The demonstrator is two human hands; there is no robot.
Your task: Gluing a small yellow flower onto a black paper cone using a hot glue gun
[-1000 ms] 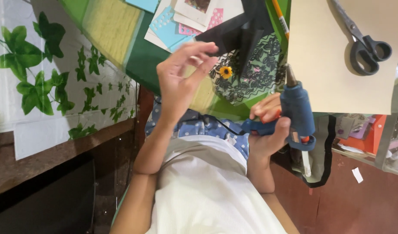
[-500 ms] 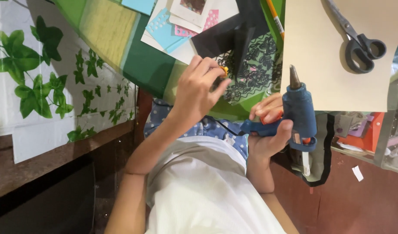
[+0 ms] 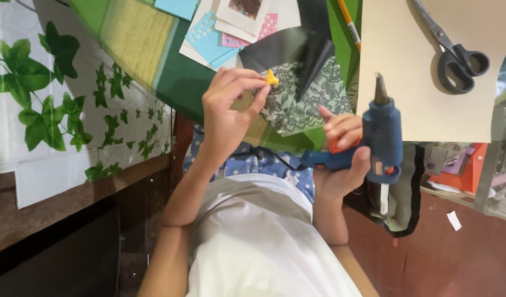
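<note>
green craft table [image 3: 192, 82], left hand [image 3: 228, 110] pinching yellow flower [image 3: 271, 78], right hand [image 3: 341, 159] gripping blue glue gun [image 3: 379, 137]

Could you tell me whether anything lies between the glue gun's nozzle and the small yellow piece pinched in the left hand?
Nothing visible does: the left hand holds the yellow piece above the patterned paper, and the gap to the glue gun in the right hand is open.

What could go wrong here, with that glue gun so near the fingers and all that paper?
The glue gun in the right hand points its nozzle at the tan sheet, so a drip might mark it. The left hand pinches a tiny yellow flower by the fingertips; it could slip, or glue could burn those fingers. The scissors lie close by and might get bumped.
</note>
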